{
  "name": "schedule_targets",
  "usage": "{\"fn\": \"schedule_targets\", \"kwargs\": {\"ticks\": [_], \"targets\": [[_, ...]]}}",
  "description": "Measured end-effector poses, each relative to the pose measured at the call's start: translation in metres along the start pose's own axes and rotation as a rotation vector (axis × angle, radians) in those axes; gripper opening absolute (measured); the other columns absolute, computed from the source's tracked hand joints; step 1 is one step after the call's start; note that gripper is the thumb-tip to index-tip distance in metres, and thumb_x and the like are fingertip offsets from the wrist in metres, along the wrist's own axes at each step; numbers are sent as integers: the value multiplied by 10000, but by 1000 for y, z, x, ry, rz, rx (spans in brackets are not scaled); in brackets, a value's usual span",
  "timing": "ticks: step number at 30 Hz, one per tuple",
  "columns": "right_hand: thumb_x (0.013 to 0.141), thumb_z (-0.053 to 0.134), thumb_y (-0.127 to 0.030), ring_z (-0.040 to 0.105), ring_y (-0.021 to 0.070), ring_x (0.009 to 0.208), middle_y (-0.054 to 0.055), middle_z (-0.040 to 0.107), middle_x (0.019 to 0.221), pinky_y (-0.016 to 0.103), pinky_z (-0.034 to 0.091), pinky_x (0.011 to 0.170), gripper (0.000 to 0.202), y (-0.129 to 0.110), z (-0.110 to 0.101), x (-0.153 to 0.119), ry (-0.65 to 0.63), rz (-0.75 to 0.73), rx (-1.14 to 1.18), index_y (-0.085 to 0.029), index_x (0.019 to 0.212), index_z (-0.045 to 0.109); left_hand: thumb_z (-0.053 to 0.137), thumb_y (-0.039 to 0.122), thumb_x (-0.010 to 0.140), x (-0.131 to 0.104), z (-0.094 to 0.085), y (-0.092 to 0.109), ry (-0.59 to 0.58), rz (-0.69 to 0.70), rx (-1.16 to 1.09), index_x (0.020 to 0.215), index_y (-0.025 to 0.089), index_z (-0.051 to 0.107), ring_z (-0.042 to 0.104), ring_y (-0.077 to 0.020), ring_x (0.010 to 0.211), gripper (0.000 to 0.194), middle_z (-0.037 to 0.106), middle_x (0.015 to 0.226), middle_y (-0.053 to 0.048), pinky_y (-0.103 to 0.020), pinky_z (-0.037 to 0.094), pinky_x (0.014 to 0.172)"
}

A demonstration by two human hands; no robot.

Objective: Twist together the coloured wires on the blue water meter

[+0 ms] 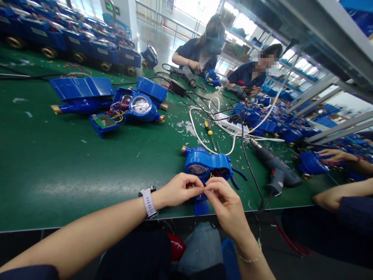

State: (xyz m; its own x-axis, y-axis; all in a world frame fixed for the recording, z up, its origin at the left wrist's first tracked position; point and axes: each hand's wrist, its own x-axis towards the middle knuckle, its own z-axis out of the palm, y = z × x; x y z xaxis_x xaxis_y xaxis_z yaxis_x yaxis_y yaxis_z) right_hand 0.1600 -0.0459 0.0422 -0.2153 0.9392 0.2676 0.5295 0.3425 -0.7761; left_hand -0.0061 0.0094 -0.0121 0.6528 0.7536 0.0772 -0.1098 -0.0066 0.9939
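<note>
Head view: our left hand [176, 191] and right hand [229, 200] pinched closed, fingertips meeting; contents we can't tell. Blue meter [205, 158] just beyond both, equally near, long axis far-left to near-right.

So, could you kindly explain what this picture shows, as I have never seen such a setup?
There is no robot: these are a person's own bare hands, seen by a camera worn on their head, looking forward and down. The green table bears several blue meters, a screwdriver, a white power strip and a dark gun-shaped tool. The left hand and right hand bring their fingers together beside the nearest meter, where wires show; whether they pinch something is too small to tell.
</note>
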Motion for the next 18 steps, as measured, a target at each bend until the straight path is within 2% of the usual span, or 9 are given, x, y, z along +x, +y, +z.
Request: {"fn": "schedule_targets", "kwargs": {"ticks": [5, 8, 12, 15, 18], "targets": [[953, 538, -258, 564, 121, 795, 26, 598, 928, 211, 440, 656, 122, 1, -10, 1, 75, 100, 117, -192, 875, 604, 594, 382, 822, 0, -1, 0, -5, -45, -34, 810, 73, 620, 454, -116, 658, 310, 569, 722, -38, -234, 373, 630], [967, 511, -290, 568, 124, 781, 37, 619, 984, 229, 440, 670, 158, 3, -13, 0, 25, 121, 24, -194, 935, 633, 596, 377, 819, 0, -1, 2, -12, -46, -74, 808, 74, 608, 452, -111, 659, 304, 563, 726, -34, -227, 366, 622], [932, 550, -267, 463, 99, 553, 1, 599, 781, 240, 368, 542, 158, 4, -11, -3, -72, 127, -130, -191, 1038, 639, 599, 361, 813, -1, 1, 4, -19, -33, -117, 814, 69, 599, 453, -107, 659, 292, 558, 729, -32, -224, 364, 625], [926, 558, -240, 462, 96, 567, -1, 597, 800, 241, 354, 549, 112, 4, -7, -2, -100, 113, -156, -189, 974, 645, 596, 364, 815, -1, 2, 3, -17, -32, -117, 796, 69, 588, 431, -99, 636, 296, 530, 695, -19, -220, 350, 606], [934, 537, -203, 502, 104, 661, 7, 596, 861, 236, 367, 602, 102, 4, -5, 0, -100, 70, -149, -183, 883, 624, 594, 363, 818, -1, 1, 1, -22, -17, -87, 791, 68, 592, 440, -103, 641, 296, 537, 697, -22, -222, 356, 611]]}}
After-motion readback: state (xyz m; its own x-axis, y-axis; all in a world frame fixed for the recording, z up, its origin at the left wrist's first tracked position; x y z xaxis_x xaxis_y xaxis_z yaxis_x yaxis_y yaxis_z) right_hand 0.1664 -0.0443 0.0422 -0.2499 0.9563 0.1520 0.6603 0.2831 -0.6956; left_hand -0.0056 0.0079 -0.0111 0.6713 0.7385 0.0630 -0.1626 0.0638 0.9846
